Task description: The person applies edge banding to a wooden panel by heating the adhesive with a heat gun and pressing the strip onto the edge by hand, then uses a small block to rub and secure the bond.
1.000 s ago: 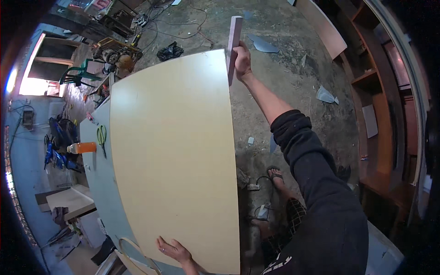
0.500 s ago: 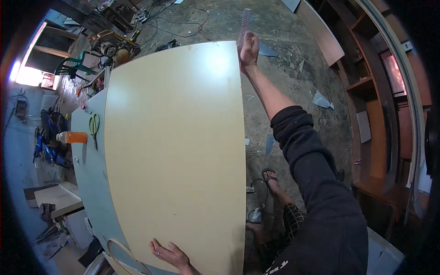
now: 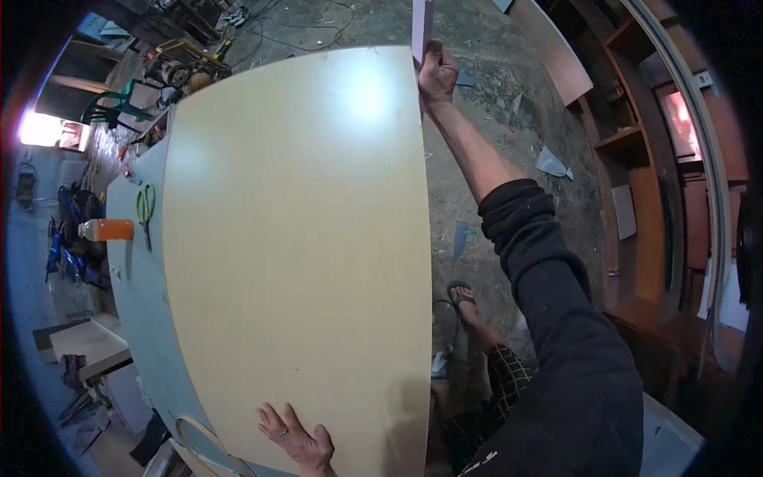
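A large cream-coloured flat board (image 3: 294, 238) lies in front of me, its long right edge running away from me. My left hand (image 3: 298, 441) rests on its near part with the fingers spread and nothing held. At the far right corner, my right hand (image 3: 438, 75) is closed around a long, narrow, flat bar (image 3: 423, 30) of pale lilac colour. The bar stands along the board's edge and runs out of the top of the picture. Its lower end is hidden by my hand, and I cannot tell what kind of tool it is.
Left of the board, a pale blue-green tabletop (image 3: 139, 294) carries green-handled scissors (image 3: 145, 208) and a bottle of orange drink (image 3: 111, 230). A thin curved strip (image 3: 183, 437) loops at the near left. Brown shelving (image 3: 648, 230) stands at right; cables and scraps lie on the floor.
My right hand has moved slightly farther away along the edge, and the bar has turned to show a plain pale side. My left hand has flattened on the board, its fingers spreading. The view has shifted.
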Demonstrator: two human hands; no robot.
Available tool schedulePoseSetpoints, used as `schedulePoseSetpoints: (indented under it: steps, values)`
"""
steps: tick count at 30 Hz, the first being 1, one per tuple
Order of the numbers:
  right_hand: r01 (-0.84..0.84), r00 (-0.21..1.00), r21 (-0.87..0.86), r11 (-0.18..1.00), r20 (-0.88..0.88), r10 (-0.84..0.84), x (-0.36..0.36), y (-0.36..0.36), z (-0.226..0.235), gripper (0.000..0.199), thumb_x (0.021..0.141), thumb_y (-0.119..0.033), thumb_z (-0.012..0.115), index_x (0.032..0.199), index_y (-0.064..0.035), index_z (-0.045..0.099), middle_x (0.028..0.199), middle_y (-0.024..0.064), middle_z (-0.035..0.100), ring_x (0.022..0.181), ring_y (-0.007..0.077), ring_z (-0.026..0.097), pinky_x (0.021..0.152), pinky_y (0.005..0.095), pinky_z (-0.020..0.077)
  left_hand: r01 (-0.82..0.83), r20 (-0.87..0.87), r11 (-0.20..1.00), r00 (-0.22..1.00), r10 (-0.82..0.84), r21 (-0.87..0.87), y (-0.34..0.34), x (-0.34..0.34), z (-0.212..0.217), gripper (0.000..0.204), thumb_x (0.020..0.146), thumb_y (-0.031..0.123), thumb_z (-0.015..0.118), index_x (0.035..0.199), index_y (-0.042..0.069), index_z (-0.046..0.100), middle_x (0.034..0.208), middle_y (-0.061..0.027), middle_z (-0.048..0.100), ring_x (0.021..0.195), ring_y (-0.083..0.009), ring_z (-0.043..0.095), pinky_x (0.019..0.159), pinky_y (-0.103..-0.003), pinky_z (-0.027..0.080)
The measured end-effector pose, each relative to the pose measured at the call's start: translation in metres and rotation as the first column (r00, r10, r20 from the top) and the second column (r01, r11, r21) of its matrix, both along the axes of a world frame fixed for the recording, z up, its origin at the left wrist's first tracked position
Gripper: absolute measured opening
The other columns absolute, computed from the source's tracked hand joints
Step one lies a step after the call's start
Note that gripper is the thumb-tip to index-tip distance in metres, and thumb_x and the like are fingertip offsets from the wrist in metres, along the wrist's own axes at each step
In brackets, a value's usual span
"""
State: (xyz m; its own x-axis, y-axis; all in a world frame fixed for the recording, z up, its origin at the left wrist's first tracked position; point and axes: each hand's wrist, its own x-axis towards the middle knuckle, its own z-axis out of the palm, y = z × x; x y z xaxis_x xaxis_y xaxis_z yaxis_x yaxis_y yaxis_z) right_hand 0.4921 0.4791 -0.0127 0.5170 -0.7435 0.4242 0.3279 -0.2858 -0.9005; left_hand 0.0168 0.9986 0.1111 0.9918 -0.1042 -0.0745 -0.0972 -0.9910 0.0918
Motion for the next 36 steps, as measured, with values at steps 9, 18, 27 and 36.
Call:
schedulePoseSetpoints:
  steps: [9, 18, 27, 36]
  values:
    - [-0.108, 0.992, -0.034, 0.994, 0.059, 0.110, -0.105, 0.065, -0.002, 0.038, 0.101, -0.031, 0.046, 0.085, 0.0000, 0.060, 0.062, 0.0116, 0.055, 0.062, 0.0170, 0.053, 0.057, 0.0343, 0.0407, 0.207, -0.099, 0.976, 0.975, -0.199, 0.073, -0.015, 0.005, 0.005, 0.085, 0.088, 0.066, 0.041, 0.154, 0.016, 0.024, 0.157, -0.0269, 0.012, 0.144, -0.0490, 0.007, 0.109, -0.068, 0.003]
    - [-0.313, 0.948, -0.226, 0.923, -0.011, 0.319, -0.351, 0.150, 0.007, 0.009, 0.090, -0.002, 0.049, 0.088, -0.0004, 0.058, 0.088, 0.0137, 0.064, 0.081, 0.0254, 0.063, 0.072, 0.0357, 0.0491, 0.195, -0.062, 0.977, 0.980, -0.190, 0.083, -0.021, 0.000, 0.008, 0.085, 0.086, 0.066, 0.046, 0.153, 0.016, 0.027, 0.158, -0.0223, 0.011, 0.145, -0.0470, 0.004, 0.109, -0.068, 0.002]
    - [-0.399, 0.917, 0.250, 0.882, 0.077, 0.392, -0.468, 0.204, 0.019, 0.012, 0.090, -0.007, 0.050, 0.079, -0.0022, 0.048, 0.076, 0.0099, 0.051, 0.069, 0.0238, 0.053, 0.062, 0.0364, 0.0439, 0.172, -0.028, 0.982, 0.985, -0.171, 0.077, -0.023, -0.004, 0.005, 0.085, 0.085, 0.065, 0.048, 0.151, 0.016, 0.030, 0.158, -0.0202, 0.014, 0.146, -0.0446, 0.006, 0.110, -0.068, 0.005]
    - [-0.393, 0.914, -0.089, 0.915, -0.151, 0.378, -0.599, 0.250, 0.049, 0.043, 0.097, -0.040, 0.053, 0.090, 0.0014, 0.061, 0.090, 0.0143, 0.063, 0.079, 0.0249, 0.063, 0.070, 0.0377, 0.0497, 0.141, 0.025, 0.989, 0.989, -0.143, 0.050, -0.024, -0.012, -0.002, 0.083, 0.084, 0.065, 0.047, 0.151, 0.018, 0.031, 0.157, -0.0222, 0.017, 0.145, -0.0461, 0.008, 0.109, -0.069, 0.008]
